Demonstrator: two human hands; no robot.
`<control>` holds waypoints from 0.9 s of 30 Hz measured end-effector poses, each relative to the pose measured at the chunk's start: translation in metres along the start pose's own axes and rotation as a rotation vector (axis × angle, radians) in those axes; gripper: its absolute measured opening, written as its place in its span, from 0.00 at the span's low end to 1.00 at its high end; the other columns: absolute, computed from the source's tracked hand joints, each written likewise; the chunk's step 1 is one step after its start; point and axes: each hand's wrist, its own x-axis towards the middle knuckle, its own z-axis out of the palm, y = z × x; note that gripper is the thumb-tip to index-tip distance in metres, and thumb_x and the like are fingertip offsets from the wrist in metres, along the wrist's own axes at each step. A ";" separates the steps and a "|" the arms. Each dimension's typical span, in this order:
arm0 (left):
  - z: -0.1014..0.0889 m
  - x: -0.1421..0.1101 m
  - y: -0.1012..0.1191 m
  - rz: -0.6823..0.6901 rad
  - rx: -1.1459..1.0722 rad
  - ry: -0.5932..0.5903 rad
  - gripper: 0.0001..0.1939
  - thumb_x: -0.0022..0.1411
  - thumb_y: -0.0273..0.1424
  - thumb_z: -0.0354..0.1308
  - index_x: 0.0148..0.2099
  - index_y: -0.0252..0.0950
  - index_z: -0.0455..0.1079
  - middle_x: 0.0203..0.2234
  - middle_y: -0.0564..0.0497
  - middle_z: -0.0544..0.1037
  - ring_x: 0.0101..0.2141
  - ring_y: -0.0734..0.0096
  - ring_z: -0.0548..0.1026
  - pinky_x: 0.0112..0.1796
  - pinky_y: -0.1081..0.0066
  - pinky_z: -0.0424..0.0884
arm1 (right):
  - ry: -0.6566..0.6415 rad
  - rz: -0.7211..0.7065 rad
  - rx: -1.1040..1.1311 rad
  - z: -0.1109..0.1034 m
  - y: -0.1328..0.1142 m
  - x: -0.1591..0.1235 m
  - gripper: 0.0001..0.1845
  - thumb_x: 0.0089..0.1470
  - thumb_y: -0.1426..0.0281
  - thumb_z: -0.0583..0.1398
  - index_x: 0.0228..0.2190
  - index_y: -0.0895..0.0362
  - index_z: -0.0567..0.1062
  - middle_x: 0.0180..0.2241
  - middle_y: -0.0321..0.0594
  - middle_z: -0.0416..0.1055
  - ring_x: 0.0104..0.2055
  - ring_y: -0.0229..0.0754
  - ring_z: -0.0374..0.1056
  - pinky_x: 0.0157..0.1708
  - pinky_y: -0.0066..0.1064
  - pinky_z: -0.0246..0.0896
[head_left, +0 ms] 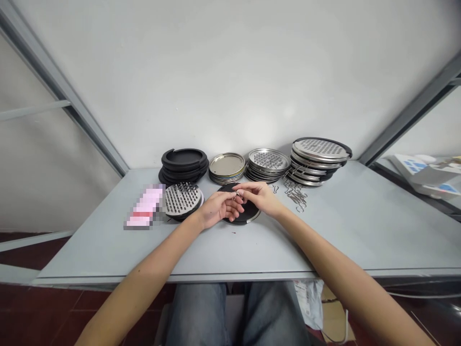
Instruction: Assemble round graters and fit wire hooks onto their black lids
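My left hand [218, 208] and my right hand [258, 197] meet above the table, and their fingertips pinch a small metal ring [236, 194] between them. Under both hands lies a round black rim [248, 216] with a metal edge, mostly hidden by my fingers. Just left of my left hand sits a perforated steel grater disc [183, 200] in a black rim, not touched by the hand. A loose pile of small metal hooks [295, 194] lies to the right of my right hand.
Along the wall of the grey table [252, 250] stand a stack of black rims [183, 163], a stack of plain metal discs [226, 164], a stack of grater discs [268, 162] and a stack of rimmed graters [319, 156]. A pixelated pink object [146, 206] lies at the left.
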 end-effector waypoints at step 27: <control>0.004 -0.003 -0.001 -0.122 -0.178 -0.104 0.12 0.65 0.30 0.44 0.31 0.34 0.64 0.11 0.59 0.61 0.13 0.79 0.57 0.21 0.75 0.65 | 0.041 -0.099 -0.242 0.000 0.007 0.001 0.14 0.52 0.63 0.61 0.35 0.59 0.79 0.31 0.43 0.78 0.30 0.40 0.71 0.30 0.31 0.65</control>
